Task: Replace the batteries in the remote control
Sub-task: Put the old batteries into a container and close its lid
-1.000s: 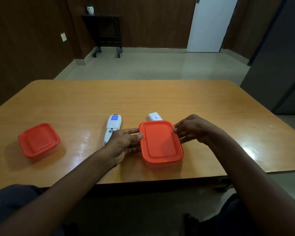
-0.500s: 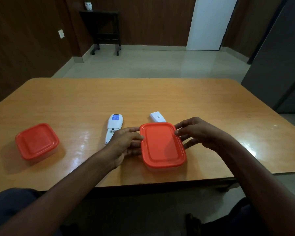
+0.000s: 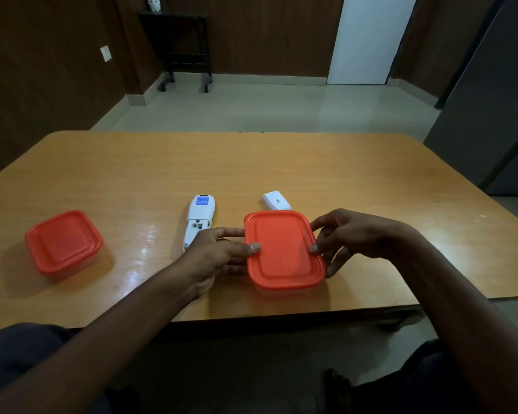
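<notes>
Left hand (image 3: 219, 253): rests on the table at the left edge of the rectangular container, thumb tip pressed on the lid's left rim, the other fingers (image 3: 232, 233) lying together along the container's left side.
Right hand (image 3: 350, 237): at the right edge of the same container, thumb tip on the lid's right rim, fingers spread and curled around the right side.
Rectangular container (image 3: 283, 249): clear tub with an orange lid, held between the two thumbs, lid seated flat; what is inside cannot be told.
Remote control (image 3: 200, 218): white, lying back-side up just beyond the left hand's knuckles, its near end hidden behind that hand; blue label at the far end, battery compartment open with its cover off. Whether batteries sit in it is too small to tell.
Battery cover (image 3: 276, 200): small white piece lying flat just beyond the container's far edge, ahead of the right hand's fingertips, apart from the remote.
Square container (image 3: 63, 242): second orange-lidded tub, well out to the left of the left hand, untouched.
Table (image 3: 311, 162): orange wooden top bearing all of these.
</notes>
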